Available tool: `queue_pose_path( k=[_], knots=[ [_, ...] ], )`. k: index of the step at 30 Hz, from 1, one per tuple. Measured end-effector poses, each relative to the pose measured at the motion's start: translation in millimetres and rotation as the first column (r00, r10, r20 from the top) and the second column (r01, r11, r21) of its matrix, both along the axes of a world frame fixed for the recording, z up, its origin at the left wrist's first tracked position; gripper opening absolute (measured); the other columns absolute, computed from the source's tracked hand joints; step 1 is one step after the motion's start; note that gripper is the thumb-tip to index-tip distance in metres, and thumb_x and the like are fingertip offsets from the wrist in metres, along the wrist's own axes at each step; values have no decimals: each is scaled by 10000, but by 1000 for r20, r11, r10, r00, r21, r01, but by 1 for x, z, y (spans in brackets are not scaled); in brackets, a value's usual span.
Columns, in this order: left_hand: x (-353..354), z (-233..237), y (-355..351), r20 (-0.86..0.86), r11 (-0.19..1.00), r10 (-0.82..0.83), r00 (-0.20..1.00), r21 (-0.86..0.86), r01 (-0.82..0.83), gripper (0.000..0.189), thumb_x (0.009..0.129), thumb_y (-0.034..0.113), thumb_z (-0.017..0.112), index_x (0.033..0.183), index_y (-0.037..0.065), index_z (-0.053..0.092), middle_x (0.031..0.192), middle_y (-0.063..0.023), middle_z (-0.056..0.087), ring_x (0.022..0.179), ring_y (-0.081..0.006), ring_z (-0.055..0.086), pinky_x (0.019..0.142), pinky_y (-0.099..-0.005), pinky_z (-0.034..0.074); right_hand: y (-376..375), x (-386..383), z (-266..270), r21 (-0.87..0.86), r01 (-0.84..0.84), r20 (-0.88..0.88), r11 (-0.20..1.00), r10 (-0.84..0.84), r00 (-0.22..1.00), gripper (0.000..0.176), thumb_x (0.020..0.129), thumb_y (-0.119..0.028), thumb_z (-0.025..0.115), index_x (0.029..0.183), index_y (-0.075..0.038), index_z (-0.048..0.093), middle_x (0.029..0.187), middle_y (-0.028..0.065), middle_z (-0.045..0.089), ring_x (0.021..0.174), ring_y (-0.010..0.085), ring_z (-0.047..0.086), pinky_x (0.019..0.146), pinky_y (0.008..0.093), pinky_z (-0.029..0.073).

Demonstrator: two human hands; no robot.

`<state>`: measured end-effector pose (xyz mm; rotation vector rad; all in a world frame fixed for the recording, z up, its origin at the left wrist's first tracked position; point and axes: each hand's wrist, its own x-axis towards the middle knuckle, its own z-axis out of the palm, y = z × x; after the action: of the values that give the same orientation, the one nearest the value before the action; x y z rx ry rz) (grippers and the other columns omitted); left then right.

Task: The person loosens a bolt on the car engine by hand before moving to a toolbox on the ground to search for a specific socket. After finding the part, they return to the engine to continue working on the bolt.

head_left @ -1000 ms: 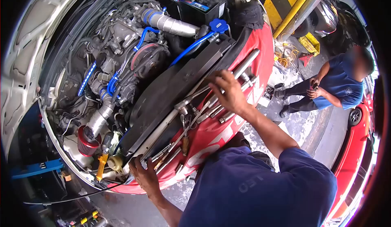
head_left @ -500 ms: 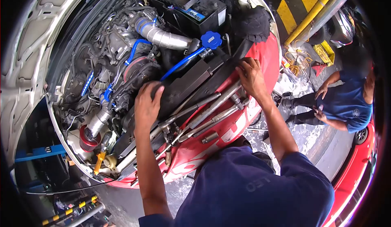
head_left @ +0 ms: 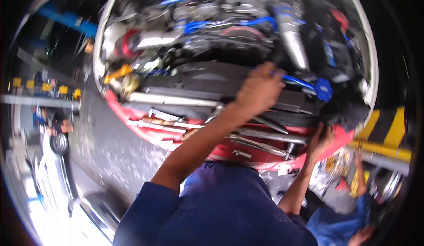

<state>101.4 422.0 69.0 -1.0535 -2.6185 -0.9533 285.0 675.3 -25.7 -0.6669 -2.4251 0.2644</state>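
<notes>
Black plastic panel (head_left: 194,80) across the front of the engine bay is the main thing here. It sits just behind the red front bumper (head_left: 148,135) and in front of the engine. Only 1 view, the head cam, and it's pretty motion-blurred.

Left hand (head_left: 258,89) is lying on top of that panel toward the right of the picture, knuckles up. Its fingers curl down over the far edge next to a thin blue hose (head_left: 298,81). Can't tell if they're really gripping or just resting.

Right hand (head_left: 320,139) is lower down on the bumper's right end, fingers spread loose against the red, holding nothing.

Between the 2 hands a bunch of long chrome tools (head_left: 265,136) lies along the bumper top. A blue round cap (head_left: 323,89) sits just right of the left hand, and a red cone air filter (head_left: 125,45) is way over on the left. Another person's blue sleeve (head_left: 340,221) shows at the bottom right.
</notes>
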Motion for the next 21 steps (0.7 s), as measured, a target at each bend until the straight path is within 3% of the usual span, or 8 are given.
queue_pose_path(
  k=[3, 5, 6, 9, 12, 16, 20, 21],
  knots=[
    [66, -5, 1, -61, 969, -67, 996, 236, 80, 326, 858, 206, 715, 1122, 23, 657, 1062, -184, 585, 987, -387, 613, 892, -477, 510, 10, -4, -8, 87, -79, -58, 993, 84, 995, 296, 1014, -220, 611, 946, 56, 694, 908, 260, 672, 892, 447, 617, 791, 539, 459],
    [113, -6, -9, -35, 941, -167, 985, 294, 170, 341, 840, 221, 697, 1104, 10, 656, 1095, -163, 586, 1073, -336, 600, 921, -474, 491, 17, -4, -8, 69, -112, -50, 991, 116, 992, 413, 1025, -306, 597, 935, 90, 673, 906, 285, 663, 846, 466, 607, 773, 551, 464],
    [126, -13, -10, 59, 923, -318, 946, 246, 294, 451, 839, 226, 703, 1229, 17, 616, 1129, -159, 590, 1100, -329, 600, 947, -458, 486, 30, -2, -13, 133, -162, -39, 978, 168, 985, 442, 1027, -335, 589, 947, 92, 674, 905, 297, 661, 837, 468, 604, 771, 562, 464],
    [154, -28, -33, -3, 917, -346, 938, 211, 338, 324, 834, 210, 711, 1102, 33, 665, 1135, -139, 614, 1068, -309, 636, 917, -440, 513, 49, -4, -16, 420, -223, 207, 880, 147, 967, 474, 1056, -354, 507, 1005, 91, 663, 953, 301, 663, 876, 490, 608, 810, 577, 466],
    [153, -23, -71, 127, 909, -339, 932, 299, 290, 339, 804, 198, 720, 1097, 37, 663, 1133, -126, 616, 1078, -289, 636, 925, -435, 521, 45, -7, -10, 151, -140, 112, 979, 124, 986, 543, 1046, -415, 490, 1151, 85, 674, 1094, 341, 654, 994, 522, 618, 874, 601, 478],
    [145, -34, -116, 81, 949, -155, 985, 288, 125, 334, 787, 170, 726, 1091, 45, 667, 1084, -135, 640, 1091, -303, 642, 953, -427, 526, 62, -9, -18, 143, -128, 110, 981, 113, 987, 543, 1048, -400, 488, 1169, 96, 673, 1137, 347, 654, 1031, 522, 621, 906, 598, 471],
    [140, -40, -180, 72, 942, 3, 997, 335, -27, 247, 865, 141, 678, 1091, 44, 697, 1046, -151, 668, 1009, -335, 676, 923, -439, 556, 62, 1, -16, 201, -324, 106, 925, 308, 945, 477, 1049, -362, 539, 1258, 47, 667, 1186, 284, 663, 1054, 480, 620, 930, 556, 463],
    [142, -45, -189, 152, 941, 6, 988, 335, -58, 257, 906, 150, 649, 1134, 45, 702, 1075, -150, 675, 1014, -343, 679, 925, -444, 561, 46, 6, -10, -79, -192, -38, 978, 190, 981, 449, 1035, -318, 570, 1286, 46, 649, 1202, 280, 656, 1085, 466, 607, 975, 533, 451]
  ],
)
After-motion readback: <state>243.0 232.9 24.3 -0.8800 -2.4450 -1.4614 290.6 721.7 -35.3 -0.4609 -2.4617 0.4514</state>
